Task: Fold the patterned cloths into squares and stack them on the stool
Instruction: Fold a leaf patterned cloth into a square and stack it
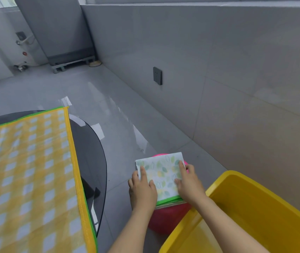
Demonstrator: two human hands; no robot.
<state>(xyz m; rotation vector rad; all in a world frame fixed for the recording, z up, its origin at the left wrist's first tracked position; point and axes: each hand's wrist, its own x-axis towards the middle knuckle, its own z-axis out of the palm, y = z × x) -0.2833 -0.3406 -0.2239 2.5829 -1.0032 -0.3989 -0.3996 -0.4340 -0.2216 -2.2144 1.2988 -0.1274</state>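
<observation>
We observed a folded cloth point(161, 175), white with a green and yellow leaf print and a green hem along its near edge, lying flat on top of a pink stool point(165, 219). Beneath it we made out the thin edges of further folded layers, though we could not count them. The left hand point(142, 188) lay on the cloth's left side: its forefinger was stretched forward along the top surface and its thumb pressed down nearer the middle, while the remaining fingers curved over the left edge. The right hand point(188, 181) mirrored this on the right side, with the forefinger extended along the top, the thumb flat on the print, and the other fingers wrapped round the right edge. Both hands thus held the cloth by its sides and pressed it onto the stool. Whether the fingertips reached under the cloth we could not tell. A yellow tub point(251, 214) stood just beside the stool on the right, touching or nearly touching it. To the left, a yellow checked cloth point(26, 170) lay spread flat over a dark round table point(92, 143).
</observation>
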